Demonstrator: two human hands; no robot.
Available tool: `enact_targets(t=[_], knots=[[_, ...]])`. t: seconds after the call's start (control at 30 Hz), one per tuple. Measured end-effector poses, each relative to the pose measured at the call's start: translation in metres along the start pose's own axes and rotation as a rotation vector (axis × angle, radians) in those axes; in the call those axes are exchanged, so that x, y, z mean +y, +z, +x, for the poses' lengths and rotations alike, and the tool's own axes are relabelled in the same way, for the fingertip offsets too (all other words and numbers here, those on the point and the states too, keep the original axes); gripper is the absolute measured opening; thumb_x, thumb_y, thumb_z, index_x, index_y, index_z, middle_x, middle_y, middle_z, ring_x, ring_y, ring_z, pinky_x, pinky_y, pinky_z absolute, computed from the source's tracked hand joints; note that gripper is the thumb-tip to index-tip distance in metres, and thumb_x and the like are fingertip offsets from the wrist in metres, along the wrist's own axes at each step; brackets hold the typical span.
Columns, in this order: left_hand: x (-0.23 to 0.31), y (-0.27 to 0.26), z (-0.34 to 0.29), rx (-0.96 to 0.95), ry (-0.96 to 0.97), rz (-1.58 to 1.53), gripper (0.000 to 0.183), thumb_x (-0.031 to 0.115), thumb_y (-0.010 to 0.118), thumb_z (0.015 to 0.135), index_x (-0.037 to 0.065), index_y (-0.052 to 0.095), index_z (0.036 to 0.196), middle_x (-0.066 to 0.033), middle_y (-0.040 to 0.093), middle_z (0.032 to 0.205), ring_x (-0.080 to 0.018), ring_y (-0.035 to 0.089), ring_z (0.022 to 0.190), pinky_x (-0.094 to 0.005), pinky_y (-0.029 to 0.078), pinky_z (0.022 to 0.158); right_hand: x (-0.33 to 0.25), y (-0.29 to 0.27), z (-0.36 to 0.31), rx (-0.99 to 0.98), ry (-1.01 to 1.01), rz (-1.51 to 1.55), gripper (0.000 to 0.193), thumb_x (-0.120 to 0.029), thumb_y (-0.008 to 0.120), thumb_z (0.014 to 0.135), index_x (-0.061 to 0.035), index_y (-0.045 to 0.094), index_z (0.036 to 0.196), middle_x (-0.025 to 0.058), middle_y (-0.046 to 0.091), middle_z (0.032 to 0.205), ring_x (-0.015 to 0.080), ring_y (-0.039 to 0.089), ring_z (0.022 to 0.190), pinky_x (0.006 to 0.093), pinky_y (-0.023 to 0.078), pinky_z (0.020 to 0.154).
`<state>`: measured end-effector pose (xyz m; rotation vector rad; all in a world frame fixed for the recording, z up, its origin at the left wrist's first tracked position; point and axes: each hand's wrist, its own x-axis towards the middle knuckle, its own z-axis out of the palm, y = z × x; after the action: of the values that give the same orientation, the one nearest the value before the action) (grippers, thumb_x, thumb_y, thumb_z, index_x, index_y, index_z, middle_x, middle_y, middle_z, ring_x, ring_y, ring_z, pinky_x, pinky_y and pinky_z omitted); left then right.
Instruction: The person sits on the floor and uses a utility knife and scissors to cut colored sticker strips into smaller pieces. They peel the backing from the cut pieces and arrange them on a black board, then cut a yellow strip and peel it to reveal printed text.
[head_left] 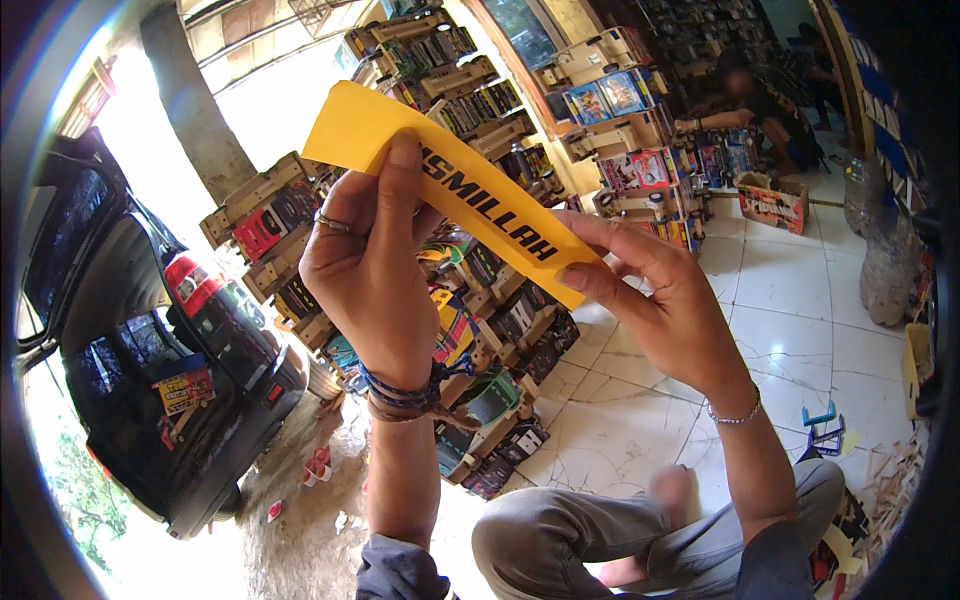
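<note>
A long yellow strip with black lettering (470, 205) is stretched between my two hands, raised in front of me and slanting down to the right. My left hand (370, 255) pinches it near its upper left end, thumb on the front face and fingers behind. With thumb and forefinger, my right hand (660, 295) grips the lower right end. The strip's far left part is bent over and bare of print. Behind it, the fingertips of my left hand are mostly hidden.
Stacked wooden toy trucks (480, 100) rise behind my hands. A car with its rear hatch up (150, 350) stands left. Another person (770, 110) sits at the back right, near a printed cardboard box (772, 203). Wood scraps (890, 490) and blue clamp-like tools (822, 425) lie at right.
</note>
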<state>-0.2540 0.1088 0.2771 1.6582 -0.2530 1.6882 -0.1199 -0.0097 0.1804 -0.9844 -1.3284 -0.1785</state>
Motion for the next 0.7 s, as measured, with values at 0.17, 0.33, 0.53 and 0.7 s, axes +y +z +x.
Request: enact_targets(t=[0.17, 0.33, 0.53, 0.7], knots=[[0.0001, 0.0002, -0.0003, -0.013, -0.026, 0.001, 0.025, 0.013, 0.073, 0.094, -0.003, 0.072, 0.113, -0.0111, 0.074, 0.103, -0.015, 0.073, 0.092, -0.0264, 0.062, 0.077, 0.0008, -0.0008, -0.0006, -0.022, 0.05, 0.024, 0.047, -0.018, 0.069, 0.096, -0.0087, 0.058, 0.141, 0.0076, 0.069, 0.127, 0.0131, 0.067, 0.106, 0.0284, 0.053, 0.082], [0.0021, 0.0017, 0.0011, -0.027, -0.032, 0.006, 0.024, 0.012, 0.074, 0.094, -0.003, 0.072, 0.112, -0.0114, 0.074, 0.102, -0.0155, 0.073, 0.091, -0.0267, 0.063, 0.077, 0.0024, 0.0, -0.0005, 0.007, -0.011, -0.003, 0.046, -0.016, 0.068, 0.097, -0.0096, 0.058, 0.142, 0.0069, 0.071, 0.118, 0.0107, 0.064, 0.093, 0.0268, 0.048, 0.073], [0.0003, 0.0029, 0.0024, -0.038, -0.028, -0.025, 0.021, 0.011, 0.074, 0.093, -0.003, 0.072, 0.109, -0.0117, 0.075, 0.1, -0.0154, 0.073, 0.091, -0.0266, 0.063, 0.077, 0.0055, 0.0021, -0.0005, 0.042, -0.04, 0.01, 0.045, -0.016, 0.068, 0.097, -0.011, 0.059, 0.141, 0.0054, 0.073, 0.112, 0.0086, 0.062, 0.085, 0.0253, 0.045, 0.066], [-0.0007, 0.0039, 0.0027, -0.034, -0.024, -0.013, 0.02, 0.012, 0.074, 0.093, -0.003, 0.073, 0.108, -0.0117, 0.075, 0.099, -0.0153, 0.073, 0.089, -0.0261, 0.063, 0.075, 0.0073, 0.0016, -0.0002, 0.05, -0.034, 0.016, 0.045, -0.017, 0.068, 0.097, -0.0116, 0.06, 0.14, 0.0047, 0.074, 0.113, 0.0079, 0.062, 0.085, 0.0245, 0.044, 0.066]])
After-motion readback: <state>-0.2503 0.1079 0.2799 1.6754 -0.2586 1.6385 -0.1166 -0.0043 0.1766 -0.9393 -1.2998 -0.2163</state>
